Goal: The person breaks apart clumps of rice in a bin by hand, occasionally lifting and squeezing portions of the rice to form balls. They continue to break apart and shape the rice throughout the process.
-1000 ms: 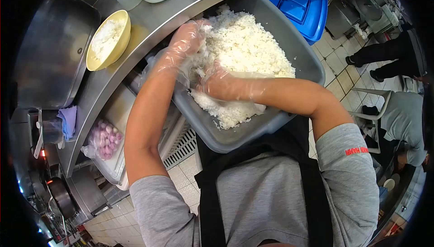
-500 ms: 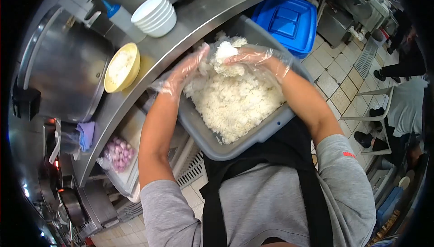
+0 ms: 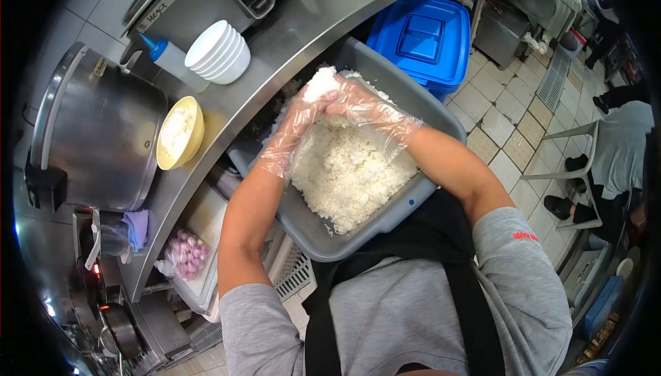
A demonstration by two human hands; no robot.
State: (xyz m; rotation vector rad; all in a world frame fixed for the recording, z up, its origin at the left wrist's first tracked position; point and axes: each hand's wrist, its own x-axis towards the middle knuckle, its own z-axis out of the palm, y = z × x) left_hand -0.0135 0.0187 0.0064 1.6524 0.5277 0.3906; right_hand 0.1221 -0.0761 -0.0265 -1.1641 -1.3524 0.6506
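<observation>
A grey plastic tub (image 3: 334, 242) holds a mound of loose white rice (image 3: 354, 183). Above the far part of the mound, my left hand (image 3: 301, 113) and my right hand (image 3: 359, 106), both in clear plastic gloves, are cupped together around a clump of white rice (image 3: 321, 85). The clump bulges out above the fingers, and the palms hide its underside. My left hand is on the clump's left and lower side, while my right hand closes in from the right.
Left of the tub, a steel counter (image 3: 303, 21) carries a yellow bowl of rice (image 3: 180, 131), stacked white bowls (image 3: 219, 54), a squeeze bottle (image 3: 172, 61) and a large steel pot (image 3: 103, 131). A blue lidded bin (image 3: 420, 38) stands beyond the tub. A person sits at right on a chair (image 3: 575, 155).
My hands have come together around the rice clump, which was mostly in my right hand before. My left hand has moved right, onto it. The camera view has shifted slightly.
</observation>
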